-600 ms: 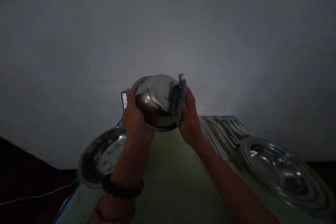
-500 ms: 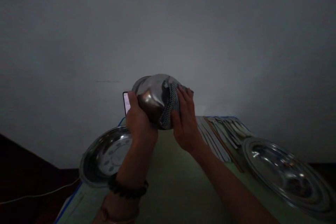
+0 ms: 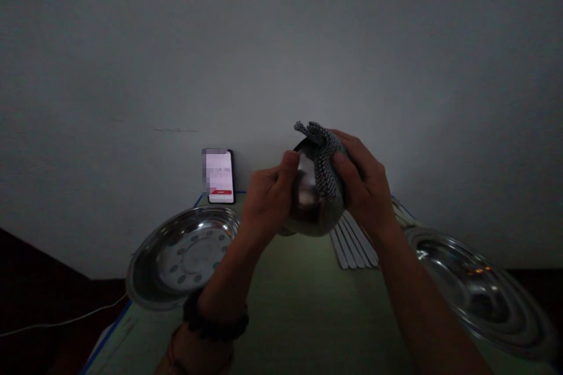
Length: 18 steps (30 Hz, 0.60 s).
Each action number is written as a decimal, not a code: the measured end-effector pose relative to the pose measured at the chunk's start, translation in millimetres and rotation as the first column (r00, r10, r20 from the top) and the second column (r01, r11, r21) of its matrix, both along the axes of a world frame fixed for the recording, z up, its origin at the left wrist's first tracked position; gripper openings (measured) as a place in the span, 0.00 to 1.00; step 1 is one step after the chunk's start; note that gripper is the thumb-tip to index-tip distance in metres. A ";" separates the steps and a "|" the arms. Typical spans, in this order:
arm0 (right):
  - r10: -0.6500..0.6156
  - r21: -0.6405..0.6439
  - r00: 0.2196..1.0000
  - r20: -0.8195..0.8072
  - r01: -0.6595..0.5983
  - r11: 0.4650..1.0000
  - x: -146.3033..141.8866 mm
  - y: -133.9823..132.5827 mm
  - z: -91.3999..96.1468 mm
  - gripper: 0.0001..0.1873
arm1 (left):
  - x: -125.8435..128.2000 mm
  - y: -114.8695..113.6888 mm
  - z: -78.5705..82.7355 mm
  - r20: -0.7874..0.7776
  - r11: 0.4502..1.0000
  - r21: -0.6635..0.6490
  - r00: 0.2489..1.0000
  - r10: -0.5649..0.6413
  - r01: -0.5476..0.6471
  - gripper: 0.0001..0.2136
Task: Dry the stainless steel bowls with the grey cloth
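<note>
Above the table, a shiny steel bowl [image 3: 305, 193] is tilted with its rounded outside towards me. My left hand [image 3: 269, 196] grips its left side, thumb lying on the metal. A dark checked cloth [image 3: 324, 167] is bunched over the bowl's right side and top edge. My right hand [image 3: 367, 184] is closed round that side, with the cloth between its fingers and the bowl. The bowl's inside is hidden from view.
A wide steel basin [image 3: 196, 258] stands at the left, with a phone [image 3: 220, 176] upright behind it against the wall. Several flat metal utensils [image 3: 354, 243] lie to the right. Nearby are stacked steel basins [image 3: 479, 299]. A white cable [image 3: 65, 325] runs at lower left.
Both hands have moved right with the bowl, which has turned. The cloth now reaches over its top edge. The phone, partly covered before, shows fully.
</note>
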State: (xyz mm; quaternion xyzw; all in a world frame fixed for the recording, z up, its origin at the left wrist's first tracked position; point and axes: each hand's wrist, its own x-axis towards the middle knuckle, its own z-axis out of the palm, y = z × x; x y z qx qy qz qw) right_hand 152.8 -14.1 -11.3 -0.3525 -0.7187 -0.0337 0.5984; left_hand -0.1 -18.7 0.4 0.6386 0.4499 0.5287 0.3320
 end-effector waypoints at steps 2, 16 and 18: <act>-0.050 -0.093 0.994 -0.100 0.040 0.995 6.9 3.8 -0.2 0.16 | -11.3 3.7 3.4 -0.064 0.997 -0.071 0.998 -0.016 0.012 0.28; 0.192 -0.362 0.953 -0.235 -0.269 0.892 -9.6 6.2 -6.9 0.20 | -39.1 6.3 6.6 -0.180 0.974 -0.068 0.958 -0.224 0.215 0.24; 0.157 -0.316 0.935 -0.318 -0.261 0.912 -9.9 8.2 -9.1 0.19 | -42.7 9.0 4.1 -0.058 0.979 -0.070 0.979 -0.197 0.193 0.25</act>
